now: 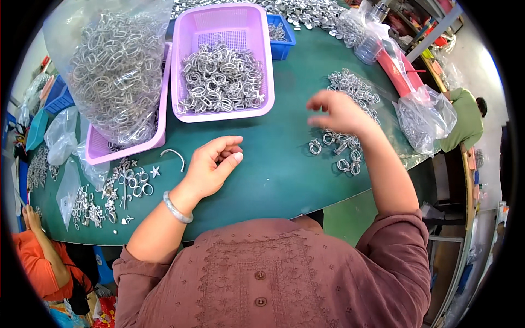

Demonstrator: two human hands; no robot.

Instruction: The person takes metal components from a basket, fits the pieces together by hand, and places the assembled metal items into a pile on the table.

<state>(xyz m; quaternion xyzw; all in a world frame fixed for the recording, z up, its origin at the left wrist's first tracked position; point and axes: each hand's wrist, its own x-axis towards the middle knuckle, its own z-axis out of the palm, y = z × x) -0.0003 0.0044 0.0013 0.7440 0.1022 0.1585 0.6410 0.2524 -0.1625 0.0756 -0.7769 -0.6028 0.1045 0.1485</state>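
My left hand point(210, 167), with a pale bangle point(178, 208) on its wrist, hovers over the green table, nearest a curved silver strip point(176, 158). Its fingers are loosely bent, a gap shows before the thumb, and nothing can be seen in it; part of the palm is hidden. Over at the right my right hand point(340, 112) is open, thumb and fingers apart, above the edge of a loose pile of silver metal rings point(353, 87). More rings point(342, 145) lie beside and below that hand. A lilac basket point(265, 106) heaped with silver ring-shaped pieces point(221, 79) stands beyond my hands.
A clear bag of metal rings point(117, 71) sits in another lilac basket point(95, 153). Mixed silver pieces point(90, 208) lie at the near left. Blue bin point(283, 49), far-edge metal pieces point(306, 13) and plastic bag point(424, 120) surround the table point(290, 180). Co-workers point(41, 262) are at both sides.
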